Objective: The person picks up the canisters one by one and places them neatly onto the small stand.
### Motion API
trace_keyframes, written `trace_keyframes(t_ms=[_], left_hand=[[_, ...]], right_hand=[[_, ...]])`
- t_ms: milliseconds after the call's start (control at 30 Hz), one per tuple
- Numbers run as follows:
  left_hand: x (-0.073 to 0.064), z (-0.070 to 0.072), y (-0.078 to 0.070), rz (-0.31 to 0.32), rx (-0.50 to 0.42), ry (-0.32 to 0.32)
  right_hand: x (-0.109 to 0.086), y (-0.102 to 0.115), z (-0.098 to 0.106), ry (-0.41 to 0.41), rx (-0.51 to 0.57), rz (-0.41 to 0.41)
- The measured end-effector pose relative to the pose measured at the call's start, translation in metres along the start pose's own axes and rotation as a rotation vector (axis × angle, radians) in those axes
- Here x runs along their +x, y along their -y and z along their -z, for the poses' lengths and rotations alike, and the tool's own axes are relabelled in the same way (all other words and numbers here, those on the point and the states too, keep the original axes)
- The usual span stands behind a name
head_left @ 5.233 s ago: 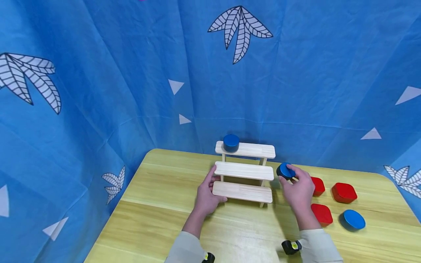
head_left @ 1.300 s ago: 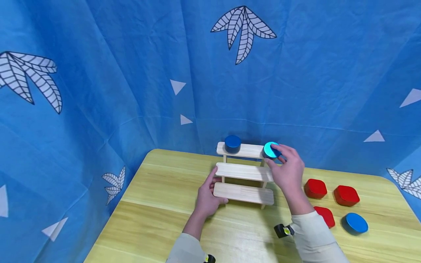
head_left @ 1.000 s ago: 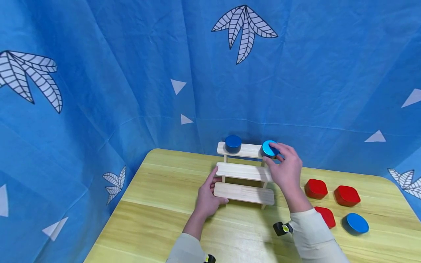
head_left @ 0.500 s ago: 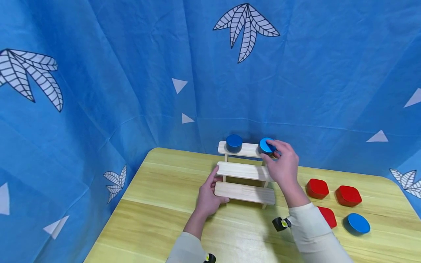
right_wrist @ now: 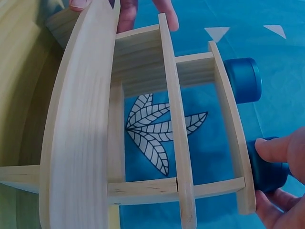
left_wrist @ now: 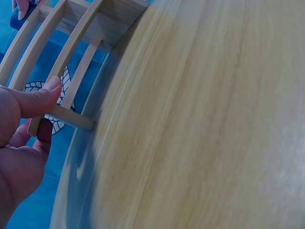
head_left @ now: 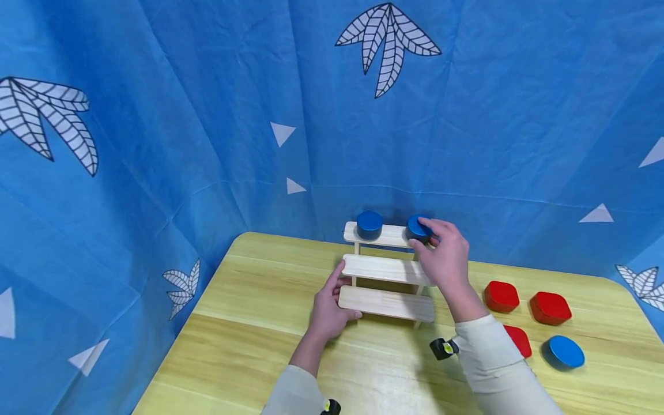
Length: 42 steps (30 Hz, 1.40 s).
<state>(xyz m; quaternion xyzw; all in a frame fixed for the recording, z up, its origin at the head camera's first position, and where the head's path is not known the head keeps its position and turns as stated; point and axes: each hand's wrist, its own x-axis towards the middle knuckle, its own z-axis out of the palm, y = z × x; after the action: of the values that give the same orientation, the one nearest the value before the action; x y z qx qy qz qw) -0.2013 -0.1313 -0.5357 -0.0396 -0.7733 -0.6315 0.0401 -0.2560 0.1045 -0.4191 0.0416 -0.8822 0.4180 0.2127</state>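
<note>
A three-tier wooden display stand (head_left: pixel 386 300) stands near the table's back edge. My left hand (head_left: pixel 330 308) grips its left end, thumb on the front of the lowest shelf and fingers around the side; the left wrist view shows the thumb pressing the wood. My right hand (head_left: pixel 446 253) pinches a round blue tin (right_wrist: pixel 270 164) at the right end of the top shelf, its base right at the board in the right wrist view. A second round blue tin (head_left: pixel 369 225) sits at the left end of that shelf. The two lower shelves carry nothing.
To the right on the wooden table (head_left: pixel 233 334) lie red rounded-square tins, one at the back (head_left: pixel 501 297), another red tin (head_left: pixel 550 308) beside it, and a third red tin (head_left: pixel 519 340) partly behind the right sleeve. A round blue tin (head_left: pixel 562 353) is nearby. A blue curtain (head_left: pixel 363 144) hangs behind.
My right hand has carried the blue tin from beside the stand up onto the top shelf's right end, then slid it slightly left. The left hand has kept its grip on the stand.
</note>
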Motion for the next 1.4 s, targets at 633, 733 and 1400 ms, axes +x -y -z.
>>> trace_keyframes(t_ms=[633,733,1400], left_hand=[[-0.001,0.000,-0.004,0.008,0.019,-0.001],[-0.001,0.000,-0.004,0.008,0.009,0.004],[-0.002,0.000,-0.004,0.017,0.033,-0.012]], right_hand=[[-0.002,0.000,-0.001,-0.010,-0.005,0.014],[-0.004,-0.001,-0.001,-0.021,0.006,0.009],[-0.020,0.000,0.011,-0.033,0.110,-0.064]])
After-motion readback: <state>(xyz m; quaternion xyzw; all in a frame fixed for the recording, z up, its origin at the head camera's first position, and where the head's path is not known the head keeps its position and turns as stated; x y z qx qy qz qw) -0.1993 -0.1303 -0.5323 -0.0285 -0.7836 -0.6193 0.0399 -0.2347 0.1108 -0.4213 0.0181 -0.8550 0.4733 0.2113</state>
